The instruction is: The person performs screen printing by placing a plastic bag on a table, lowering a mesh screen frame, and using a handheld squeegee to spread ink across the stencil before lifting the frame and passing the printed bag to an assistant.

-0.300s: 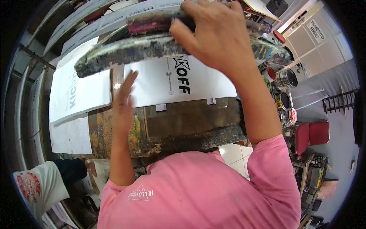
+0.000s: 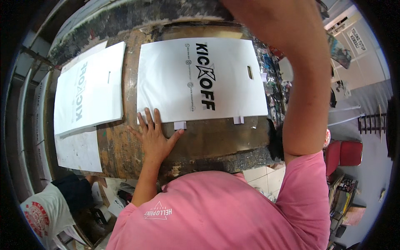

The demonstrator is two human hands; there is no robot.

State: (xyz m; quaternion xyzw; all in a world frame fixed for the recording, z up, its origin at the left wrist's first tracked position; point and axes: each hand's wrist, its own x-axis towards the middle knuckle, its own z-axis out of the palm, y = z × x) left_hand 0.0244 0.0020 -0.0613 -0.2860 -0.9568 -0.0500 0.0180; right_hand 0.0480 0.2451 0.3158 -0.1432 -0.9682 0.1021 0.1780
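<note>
A flat white bag [image 2: 166, 79] lies on the stained wooden table [image 2: 121, 146], with bold black lettering, small grey marks and a slot handle at its right end. My left hand [image 2: 154, 135] is spread at the bag's near left corner, fingertips on or against its edge. My raised right arm [image 2: 306, 91] reaches to the upper edge of the head view; the fingers there are cut off. Beyond the bag stands the raised paint-stained bar of a frame [image 2: 125, 21]; whether my right hand holds it is hidden. Small white tabs [image 2: 180, 125] line the bag's near edge.
On the left is a stack of white bags [image 2: 93, 98] with fainter grey lettering, above a white sheet [image 2: 79, 150]. A person in a white shirt [image 2: 50, 208] is at lower left. A red chair [image 2: 351, 153] and a wall rack [image 2: 372, 123] are at right.
The paint-stained frame has swung up and away, uncovering the whole bag. My right hand has risen out past the upper edge. My left hand has come down to the bag's near corner, fingers spread.
</note>
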